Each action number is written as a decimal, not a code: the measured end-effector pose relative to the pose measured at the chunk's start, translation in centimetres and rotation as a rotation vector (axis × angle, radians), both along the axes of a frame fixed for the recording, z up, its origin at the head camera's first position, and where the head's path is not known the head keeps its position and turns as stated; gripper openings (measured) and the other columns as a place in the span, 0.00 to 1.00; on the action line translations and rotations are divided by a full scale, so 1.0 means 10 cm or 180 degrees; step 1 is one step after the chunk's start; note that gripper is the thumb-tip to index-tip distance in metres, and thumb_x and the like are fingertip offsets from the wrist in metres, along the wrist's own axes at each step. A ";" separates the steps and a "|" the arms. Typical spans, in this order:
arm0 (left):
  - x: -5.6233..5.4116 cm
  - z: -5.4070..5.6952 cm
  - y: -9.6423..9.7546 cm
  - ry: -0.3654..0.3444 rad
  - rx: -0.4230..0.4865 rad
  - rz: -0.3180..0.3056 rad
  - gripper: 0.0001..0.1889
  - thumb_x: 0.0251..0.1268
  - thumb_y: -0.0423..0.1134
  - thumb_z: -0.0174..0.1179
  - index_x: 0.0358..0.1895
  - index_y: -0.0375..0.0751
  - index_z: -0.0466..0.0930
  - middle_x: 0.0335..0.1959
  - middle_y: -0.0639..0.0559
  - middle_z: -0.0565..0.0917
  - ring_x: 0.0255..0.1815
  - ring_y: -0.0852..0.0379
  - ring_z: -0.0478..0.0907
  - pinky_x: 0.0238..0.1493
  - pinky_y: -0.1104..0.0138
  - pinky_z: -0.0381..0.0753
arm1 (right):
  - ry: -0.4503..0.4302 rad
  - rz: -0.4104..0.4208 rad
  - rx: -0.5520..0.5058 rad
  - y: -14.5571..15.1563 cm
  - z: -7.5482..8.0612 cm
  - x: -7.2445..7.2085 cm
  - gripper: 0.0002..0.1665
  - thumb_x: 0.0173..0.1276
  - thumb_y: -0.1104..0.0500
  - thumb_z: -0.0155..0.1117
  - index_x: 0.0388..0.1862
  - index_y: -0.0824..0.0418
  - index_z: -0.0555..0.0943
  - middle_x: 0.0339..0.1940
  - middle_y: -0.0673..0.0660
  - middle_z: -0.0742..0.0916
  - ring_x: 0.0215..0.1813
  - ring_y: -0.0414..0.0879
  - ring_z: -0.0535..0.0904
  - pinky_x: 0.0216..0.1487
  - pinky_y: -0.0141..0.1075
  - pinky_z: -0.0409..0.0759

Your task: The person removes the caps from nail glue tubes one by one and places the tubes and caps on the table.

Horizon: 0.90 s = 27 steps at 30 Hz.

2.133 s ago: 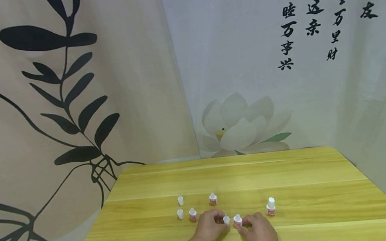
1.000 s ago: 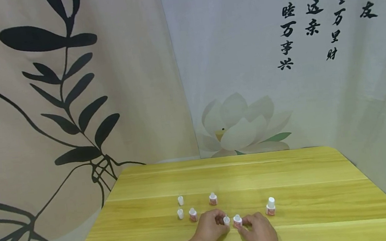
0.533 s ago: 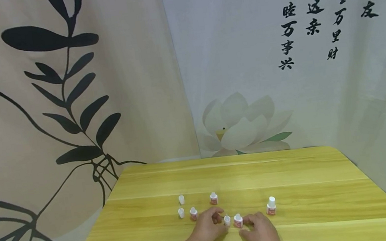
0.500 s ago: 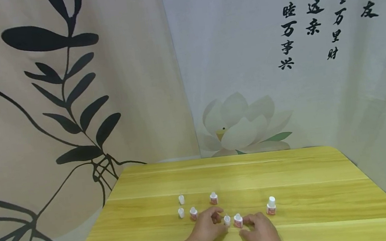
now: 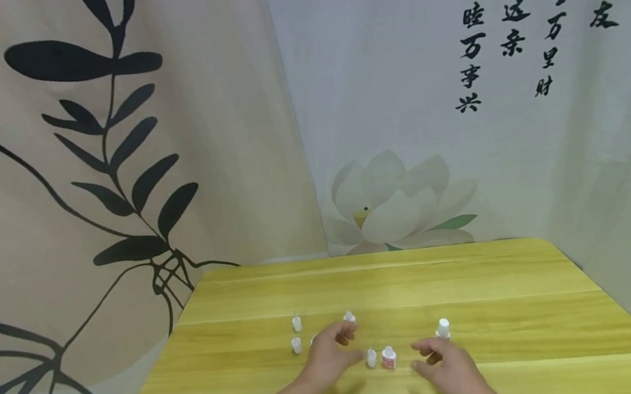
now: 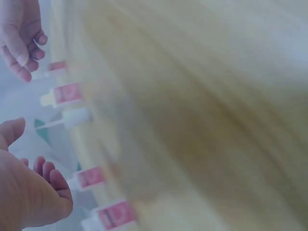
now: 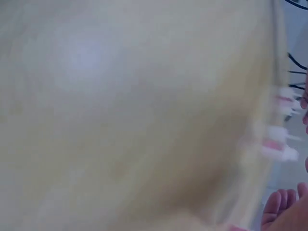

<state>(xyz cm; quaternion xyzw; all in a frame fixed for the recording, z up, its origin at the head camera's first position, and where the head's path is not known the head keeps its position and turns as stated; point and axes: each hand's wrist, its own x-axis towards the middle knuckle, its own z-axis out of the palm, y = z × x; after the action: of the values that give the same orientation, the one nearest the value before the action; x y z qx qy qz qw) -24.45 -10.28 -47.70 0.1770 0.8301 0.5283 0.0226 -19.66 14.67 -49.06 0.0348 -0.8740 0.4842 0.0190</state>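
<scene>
In the head view a small white bottle (image 5: pixel 390 359) with a pink label stands uncapped on the wooden table. Just left of it is its size of white cap (image 5: pixel 371 358), set upside down; the left wrist view shows a thin stem rising from this cap (image 6: pixel 77 117). My left hand (image 5: pixel 327 354) hovers to the left with fingers loosely bent, thumb tip near the cap, holding nothing. On the other side my right hand (image 5: pixel 453 369) is raised off the bottle, fingers relaxed and nothing in them. It partly covers a capped bottle (image 5: pixel 443 326) behind it.
Two more upturned white caps, a rear cap (image 5: pixel 297 323) and a nearer cap (image 5: pixel 296 345), stand at the left. Another uncapped bottle (image 5: pixel 350 317) stands behind my left hand, which nearly hides a further bottle (image 5: pixel 312 340). A printed curtain (image 5: pixel 237 134) hangs behind the table (image 5: pixel 479 275).
My left hand has let go of the upturned cap and drawn back left. My right hand has released the uncapped bottle and moved right. Cap and bottle stay standing side by side.
</scene>
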 end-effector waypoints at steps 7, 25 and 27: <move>-0.04 0.27 0.16 0.0090 0.0136 0.0053 0.24 0.59 0.42 0.71 0.58 0.42 0.78 0.46 0.56 0.78 0.50 0.53 0.73 0.53 0.59 0.76 | 0.0180 -0.0220 -0.0127 0.21 0.42 -0.05 0.18 0.65 0.58 0.71 0.53 0.60 0.83 0.46 0.53 0.83 0.43 0.46 0.77 0.34 0.33 0.79; 0.06 0.50 1.01 -0.0223 0.0794 -0.0055 0.20 0.59 0.39 0.72 0.54 0.44 0.80 0.45 0.57 0.78 0.50 0.53 0.73 0.44 0.67 0.78 | 0.0138 -0.0246 -0.0046 0.80 0.65 -0.33 0.30 0.72 0.46 0.64 0.64 0.64 0.77 0.58 0.62 0.79 0.49 0.49 0.76 0.39 0.38 0.78; 0.08 0.48 1.08 -0.0281 0.0827 -0.0015 0.19 0.58 0.39 0.72 0.53 0.45 0.80 0.45 0.58 0.78 0.49 0.56 0.73 0.44 0.67 0.78 | 0.0107 -0.0228 -0.0029 0.82 0.63 -0.35 0.30 0.72 0.46 0.63 0.64 0.64 0.77 0.58 0.61 0.80 0.49 0.49 0.76 0.40 0.37 0.78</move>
<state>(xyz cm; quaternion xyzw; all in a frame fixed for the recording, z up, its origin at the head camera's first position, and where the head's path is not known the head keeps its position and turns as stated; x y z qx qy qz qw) -23.60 0.51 -42.93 0.1570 0.7524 0.6387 0.0373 -23.15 22.89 -42.74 0.0115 -0.8721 0.4866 0.0511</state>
